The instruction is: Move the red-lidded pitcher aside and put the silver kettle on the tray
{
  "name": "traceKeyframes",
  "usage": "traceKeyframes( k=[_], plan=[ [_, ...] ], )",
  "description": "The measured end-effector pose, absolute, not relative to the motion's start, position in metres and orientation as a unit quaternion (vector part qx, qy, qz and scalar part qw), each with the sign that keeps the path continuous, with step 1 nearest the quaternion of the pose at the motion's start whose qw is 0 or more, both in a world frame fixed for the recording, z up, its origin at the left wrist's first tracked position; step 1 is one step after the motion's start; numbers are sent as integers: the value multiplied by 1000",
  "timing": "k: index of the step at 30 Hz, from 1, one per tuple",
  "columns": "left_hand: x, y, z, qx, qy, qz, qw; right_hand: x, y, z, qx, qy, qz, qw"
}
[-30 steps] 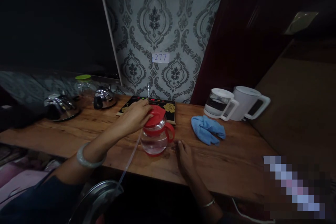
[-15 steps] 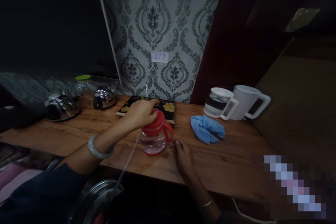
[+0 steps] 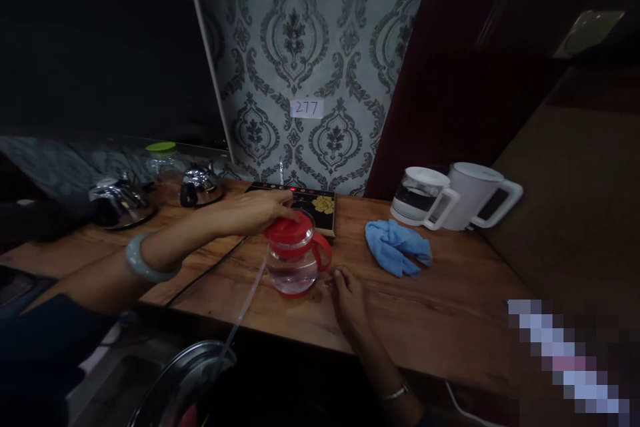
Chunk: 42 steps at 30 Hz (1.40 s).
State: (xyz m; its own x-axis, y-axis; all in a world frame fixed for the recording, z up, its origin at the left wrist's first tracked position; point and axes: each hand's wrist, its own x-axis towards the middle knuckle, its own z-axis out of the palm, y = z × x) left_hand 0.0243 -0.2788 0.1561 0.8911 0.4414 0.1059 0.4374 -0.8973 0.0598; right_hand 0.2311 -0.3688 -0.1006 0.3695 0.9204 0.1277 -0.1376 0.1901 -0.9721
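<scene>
Glass jug (image 3: pixel 293 273), one: clear, rounded body with red base and collar, part-filled with clear liquid. Stands upright on the wooden table (image 3: pixel 440 307), near its front edge. Red handle (image 3: pixel 324 252) turned to the right.

Red lid (image 3: pixel 287 232), one: at the mouth of the jug, clear rim showing beyond it on the far right side; whether fully seated cannot be told.

Left hand (image 3: pixel 253 212): over the lid from the left, fingers closed on it, thumb across the top; remaining fingertips partly hidden. Pale bracelet (image 3: pixel 143 257) at the wrist.

Right hand (image 3: pixel 349 290): low beside the jug, just below the handle, fingers loosely curled; whether they hold anything cannot be told. Thin bangle (image 3: pixel 396 393) at the wrist.

Clear tube (image 3: pixel 245 303), one: slants from beside the jug down over the table edge to a shiny metal vessel (image 3: pixel 173 373).

Black cooktop (image 3: pixel 320 207), one: gold flower pattern, lit indicators, behind the jug.

Blue cloth (image 3: pixel 397 248), one: crumpled, right of the jug.

Glass pitcher (image 3: pixel 417 199), white-handled, and white pitcher (image 3: pixel 475 193): side by side, far right.

Metal kettles (image 3: pixel 201 181), two, and green-lidded jar (image 3: pixel 164 161): far left.

Card (image 3: pixel 307 108) marked "277": on patterned wallpaper (image 3: pixel 295 27).
</scene>
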Motion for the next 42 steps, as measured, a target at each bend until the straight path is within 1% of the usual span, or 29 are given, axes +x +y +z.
traceKeyframes(
  k=[5,14,21,30,36,42],
  plan=[
    [23,-275,170,982,191,16,6,232,-370,-99,-508,-404,394,651],
    [27,-270,174,990,132,32,-44,230,-374,-95,-508,-404,405,644],
    [35,-270,174,972,232,-7,-36,230,-373,-94,-512,-410,407,636],
    [45,-273,167,964,246,-41,-91,233,-369,-107,-510,-415,407,634],
    [45,-274,161,967,250,-40,-37,233,-369,-107,-514,-428,386,635],
    [46,-271,156,966,253,-48,-30,232,-368,-104,-515,-440,379,631]
  ],
)
